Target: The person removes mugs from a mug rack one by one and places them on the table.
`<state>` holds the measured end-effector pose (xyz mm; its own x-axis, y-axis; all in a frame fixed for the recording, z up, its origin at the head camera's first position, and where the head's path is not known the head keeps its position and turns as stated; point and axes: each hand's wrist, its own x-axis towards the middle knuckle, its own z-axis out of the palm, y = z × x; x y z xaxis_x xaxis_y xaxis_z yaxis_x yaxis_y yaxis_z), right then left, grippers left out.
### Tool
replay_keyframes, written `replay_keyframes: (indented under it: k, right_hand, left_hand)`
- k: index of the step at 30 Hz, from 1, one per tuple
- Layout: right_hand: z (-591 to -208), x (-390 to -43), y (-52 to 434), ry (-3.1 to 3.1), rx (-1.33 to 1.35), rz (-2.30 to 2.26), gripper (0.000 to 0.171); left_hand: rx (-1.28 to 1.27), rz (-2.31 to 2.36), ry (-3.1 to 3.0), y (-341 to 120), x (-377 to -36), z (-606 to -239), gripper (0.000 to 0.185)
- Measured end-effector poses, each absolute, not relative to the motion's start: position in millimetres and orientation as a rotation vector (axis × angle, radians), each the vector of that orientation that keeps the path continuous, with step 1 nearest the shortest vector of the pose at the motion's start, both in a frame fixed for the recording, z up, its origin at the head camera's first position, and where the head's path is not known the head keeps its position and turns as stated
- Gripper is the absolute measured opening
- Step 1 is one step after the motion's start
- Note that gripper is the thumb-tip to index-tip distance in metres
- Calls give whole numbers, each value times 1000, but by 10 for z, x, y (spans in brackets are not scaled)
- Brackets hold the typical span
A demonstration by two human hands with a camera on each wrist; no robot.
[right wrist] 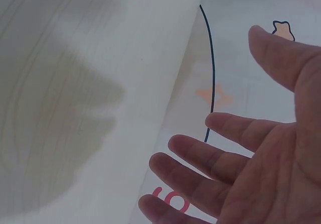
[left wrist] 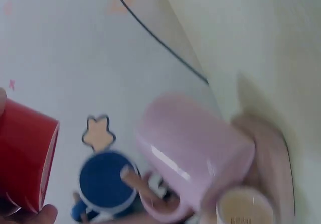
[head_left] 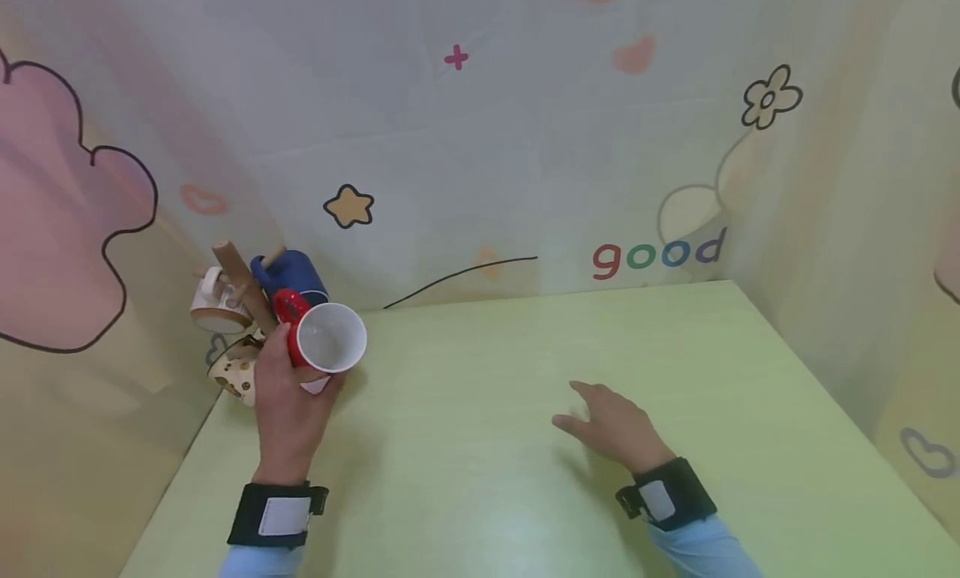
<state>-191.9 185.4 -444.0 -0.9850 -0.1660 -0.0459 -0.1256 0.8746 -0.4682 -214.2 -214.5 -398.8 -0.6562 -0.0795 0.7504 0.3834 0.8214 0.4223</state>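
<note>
My left hand [head_left: 288,411] grips a red mug [head_left: 332,338] with a white inside, its mouth toward the head camera. Behind it stands a wooden mug rack [head_left: 243,282] at the table's far left. On the rack are a blue mug [head_left: 292,271], a white mug with a brown rim [head_left: 217,307] and a spotted cream mug [head_left: 236,374]. A pink mug [left wrist: 195,148] hangs by its handle on a peg in the left wrist view, mostly hidden in the head view. My right hand [head_left: 615,428] hovers over the table with fingers spread, holding nothing.
The pale green table [head_left: 465,444] reaches back to a printed cloth backdrop [head_left: 487,161] with drawings and the word "good". More cloth hangs along the left and right sides. The rack's wooden base [left wrist: 276,169] rests near the backdrop.
</note>
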Motion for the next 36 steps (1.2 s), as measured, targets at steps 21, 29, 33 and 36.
replay_keyframes:
  k: [21,29,33,36]
  right_hand:
    - [-4282,-2126,1815,3001,-371,-667,69]
    - [-4107,-2152,1723,2961,-578,-679,75]
    - [-4085,-2137,1691,2877,-753,-673,63]
    - [-4098,-2138,1675,2804,-831,-675,46]
  left_hand:
    - [-675,-1760,-2777,-1182,-2427,-4397,87]
    - [-1036,-1731,-3002,-947,-2344,-4464,76]
    - [-1149,-1697,-3075,-875,-2315,-4482,75]
    - [-1231,-1680,-3098,-842,-2300,-4467,75]
